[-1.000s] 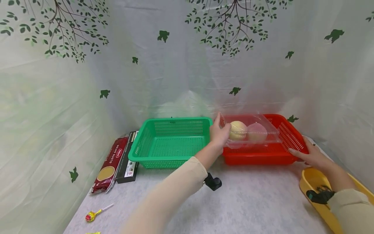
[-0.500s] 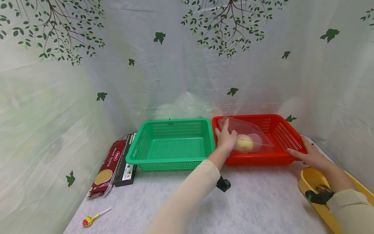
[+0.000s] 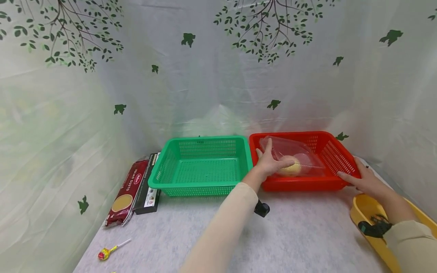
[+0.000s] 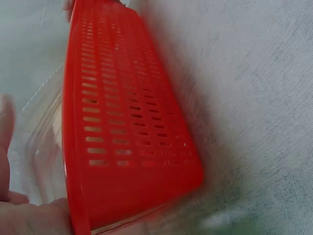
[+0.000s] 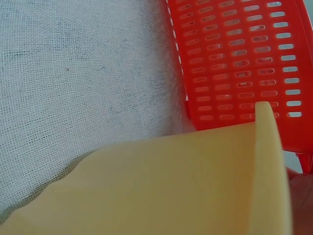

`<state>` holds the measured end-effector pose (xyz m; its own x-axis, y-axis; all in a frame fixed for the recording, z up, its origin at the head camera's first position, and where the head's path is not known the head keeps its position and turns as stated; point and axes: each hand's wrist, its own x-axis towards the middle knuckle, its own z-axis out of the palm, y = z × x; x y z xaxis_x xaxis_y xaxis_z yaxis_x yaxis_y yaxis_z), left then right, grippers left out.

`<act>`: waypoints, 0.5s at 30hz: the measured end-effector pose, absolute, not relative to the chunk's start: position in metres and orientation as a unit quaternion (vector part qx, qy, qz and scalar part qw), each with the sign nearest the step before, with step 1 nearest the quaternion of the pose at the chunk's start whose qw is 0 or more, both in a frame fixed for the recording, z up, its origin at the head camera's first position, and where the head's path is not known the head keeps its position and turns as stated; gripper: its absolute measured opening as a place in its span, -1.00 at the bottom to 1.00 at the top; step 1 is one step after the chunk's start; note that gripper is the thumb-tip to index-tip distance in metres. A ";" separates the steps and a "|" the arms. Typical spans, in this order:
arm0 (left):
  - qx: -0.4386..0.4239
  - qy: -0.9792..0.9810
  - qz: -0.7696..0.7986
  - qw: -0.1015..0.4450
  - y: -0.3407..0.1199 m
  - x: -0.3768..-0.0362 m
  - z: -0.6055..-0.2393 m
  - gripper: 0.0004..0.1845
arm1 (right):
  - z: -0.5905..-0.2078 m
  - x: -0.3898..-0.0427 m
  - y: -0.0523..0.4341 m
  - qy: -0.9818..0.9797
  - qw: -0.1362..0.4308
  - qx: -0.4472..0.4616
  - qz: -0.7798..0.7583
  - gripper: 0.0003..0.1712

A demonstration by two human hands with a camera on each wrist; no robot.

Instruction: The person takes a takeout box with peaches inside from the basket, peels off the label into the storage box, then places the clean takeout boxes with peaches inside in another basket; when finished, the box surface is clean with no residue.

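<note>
Where the table's near edge meets the left wall cloth, a lollipop [image 3: 106, 253] lies by itself. At the near right corner a yellow tray [image 3: 367, 209] sits under the right forearm. Further back along the left edge, a red pasta packet [image 3: 124, 192] and a black box [image 3: 149, 185] lie side by side, just beside the green basket [image 3: 201, 167].

Left hand [image 3: 271, 163]: reaches over the near left corner of the red basket [image 3: 304, 184]; fingers [image 3: 268, 149] fairly straight, laid against the clear plastic box [image 3: 293, 159], thumb toward the yellow fruit inside. Whether the thumb curls round the box's edge, cannot tell. The box lies tilted inside the red basket, toward its left end, with a yellow and a pinkish round fruit in it.

Right hand [image 3: 363, 180]: fingers flat along the basket's near right corner, pressing on the rim, not curled round it.

Both baskets stand at the far edge of the table, touching or nearly so.

Risks, as judged:
- Box is thin and slick, and tilted; a flat-fingered contact could let it slide or tip, rolling the fruit inside.
- Squeezing harder could buckle the lid.
- The light basket could skid on the cloth if the right hand eases off.
</note>
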<state>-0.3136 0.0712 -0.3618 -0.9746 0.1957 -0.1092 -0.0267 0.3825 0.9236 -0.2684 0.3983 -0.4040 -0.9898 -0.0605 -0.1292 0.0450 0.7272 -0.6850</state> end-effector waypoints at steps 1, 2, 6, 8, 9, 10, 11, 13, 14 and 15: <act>0.056 0.827 0.548 0.109 0.071 -0.314 -0.361 0.21 | -0.404 -0.268 0.399 0.927 0.071 -0.005 -0.369 0.23; 0.059 0.830 0.543 0.114 0.071 -0.314 -0.361 0.23 | -0.404 -0.268 0.399 0.927 0.070 -0.006 -0.369 0.22; 0.059 0.844 0.521 0.111 0.073 -0.314 -0.360 0.31 | -0.405 -0.269 0.400 0.926 0.066 -0.012 -0.372 0.21; 0.052 0.853 0.509 0.101 0.074 -0.314 -0.361 0.32 | -0.406 -0.269 0.400 0.926 0.062 -0.015 -0.373 0.21; 0.050 0.859 0.500 0.095 0.075 -0.314 -0.361 0.31 | -0.406 -0.270 0.399 0.925 0.062 -0.014 -0.373 0.22; 0.049 0.865 0.492 0.087 0.075 -0.313 -0.362 0.29 | -0.407 -0.269 0.399 0.925 0.063 -0.013 -0.374 0.22; 0.046 0.870 0.484 0.081 0.076 -0.313 -0.362 0.26 | -0.407 -0.269 0.399 0.924 0.063 -0.012 -0.376 0.23; 0.045 0.881 0.467 0.063 0.078 -0.311 -0.364 0.16 | -0.408 -0.268 0.399 0.923 0.064 -0.008 -0.379 0.24; 0.044 0.886 0.459 0.052 0.080 -0.310 -0.364 0.10 | -0.408 -0.268 0.399 0.922 0.065 -0.007 -0.381 0.24; 0.041 0.892 0.449 0.039 0.081 -0.309 -0.365 0.03 | -0.409 -0.267 0.399 0.921 0.066 -0.005 -0.383 0.24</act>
